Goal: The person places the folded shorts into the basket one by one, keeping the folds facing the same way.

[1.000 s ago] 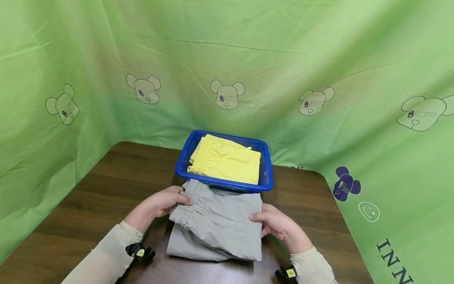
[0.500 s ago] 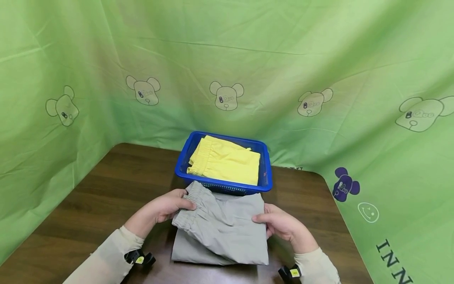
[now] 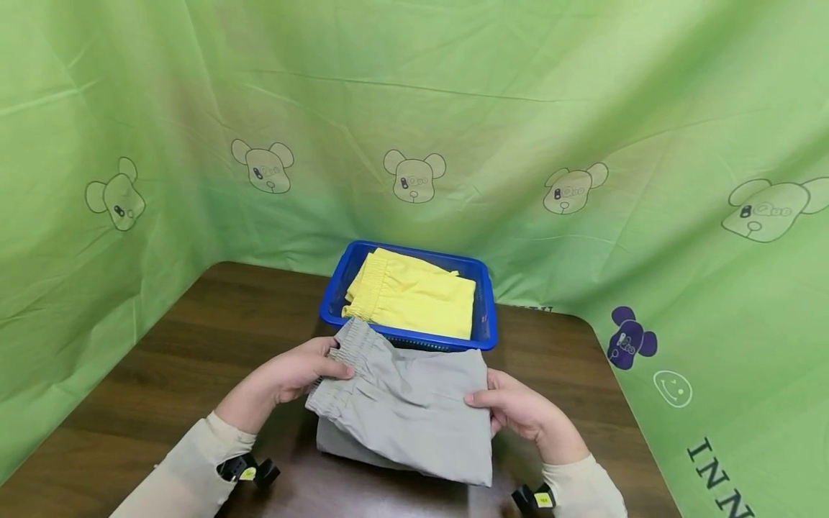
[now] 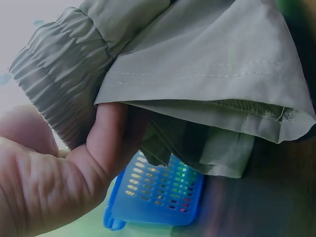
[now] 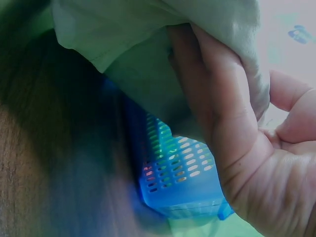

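Folded grey shorts (image 3: 408,403) with an elastic waistband hang between both hands, just in front of the blue basket (image 3: 409,333). My left hand (image 3: 298,372) pinches them at the waistband, thumb on top and fingers underneath. On the opposite side, my right hand (image 3: 521,410) grips the folded edge, thumb above. In the left wrist view the fingers (image 4: 106,136) reach under the grey cloth, whose stitched hem hangs off the table. The right wrist view shows fingers (image 5: 224,91) tucked beneath the fabric. A folded yellow garment (image 3: 414,295) with a gathered waistband lies in the basket.
The brown wooden table (image 3: 214,324) carries the basket near its back edge. Green curtain cloth (image 3: 414,93) with bear prints hangs behind and along both sides. A black wrist strap (image 3: 246,469) sits on the left sleeve, another on the right.
Both hands have lifted the grey shorts off the table, and the waistband now overlaps the basket's front rim. The right hand has shifted slightly rightward. The basket and yellow garment stay put.
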Action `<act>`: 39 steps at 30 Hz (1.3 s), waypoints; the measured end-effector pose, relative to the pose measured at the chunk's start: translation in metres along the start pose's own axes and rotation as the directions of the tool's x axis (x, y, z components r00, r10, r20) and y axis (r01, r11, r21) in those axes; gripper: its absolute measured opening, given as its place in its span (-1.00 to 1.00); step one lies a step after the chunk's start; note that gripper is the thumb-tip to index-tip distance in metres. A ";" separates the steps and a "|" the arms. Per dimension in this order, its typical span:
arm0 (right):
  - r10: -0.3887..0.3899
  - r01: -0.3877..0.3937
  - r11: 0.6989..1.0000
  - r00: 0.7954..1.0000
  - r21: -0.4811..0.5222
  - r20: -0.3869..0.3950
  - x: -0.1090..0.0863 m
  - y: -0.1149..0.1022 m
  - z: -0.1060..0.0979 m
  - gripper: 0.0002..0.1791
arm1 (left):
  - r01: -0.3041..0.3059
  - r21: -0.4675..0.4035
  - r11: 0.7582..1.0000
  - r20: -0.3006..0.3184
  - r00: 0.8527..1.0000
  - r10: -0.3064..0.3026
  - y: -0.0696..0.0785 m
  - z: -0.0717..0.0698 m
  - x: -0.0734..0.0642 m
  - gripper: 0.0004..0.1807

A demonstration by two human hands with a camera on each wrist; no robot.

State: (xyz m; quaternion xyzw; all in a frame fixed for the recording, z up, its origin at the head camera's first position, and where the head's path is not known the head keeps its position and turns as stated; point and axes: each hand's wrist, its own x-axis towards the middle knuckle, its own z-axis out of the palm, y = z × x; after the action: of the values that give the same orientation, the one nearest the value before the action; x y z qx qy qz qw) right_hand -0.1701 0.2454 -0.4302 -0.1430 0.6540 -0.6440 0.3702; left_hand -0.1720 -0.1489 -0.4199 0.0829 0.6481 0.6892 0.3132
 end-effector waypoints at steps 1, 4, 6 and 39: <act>-0.003 0.003 1.000 1.000 0.002 -0.003 0.000 -0.001 0.000 -0.66 | -0.002 -0.003 1.000 0.001 1.000 0.002 0.001 0.000 -0.001 -0.48; -0.013 0.013 1.000 1.000 0.009 -0.008 -0.001 -0.003 0.002 -0.64 | -0.011 -0.008 1.000 0.007 1.000 0.011 0.005 -0.002 -0.004 -0.49; -0.021 0.021 1.000 1.000 0.016 -0.008 -0.002 -0.004 0.002 -0.62 | -0.017 -0.016 1.000 0.015 1.000 0.018 0.007 -0.002 -0.006 -0.49; -0.180 0.180 0.984 0.984 0.015 -0.013 -0.019 -0.030 0.006 -0.61 | -0.121 0.000 0.993 -0.005 0.993 0.120 0.030 0.000 -0.025 -0.50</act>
State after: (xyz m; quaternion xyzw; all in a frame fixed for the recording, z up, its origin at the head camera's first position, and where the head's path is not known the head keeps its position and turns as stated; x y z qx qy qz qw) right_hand -0.1617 0.2495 -0.3958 -0.1948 0.6354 -0.6808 0.3080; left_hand -0.1624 -0.1614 -0.3841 0.1202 0.6424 0.7072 0.2696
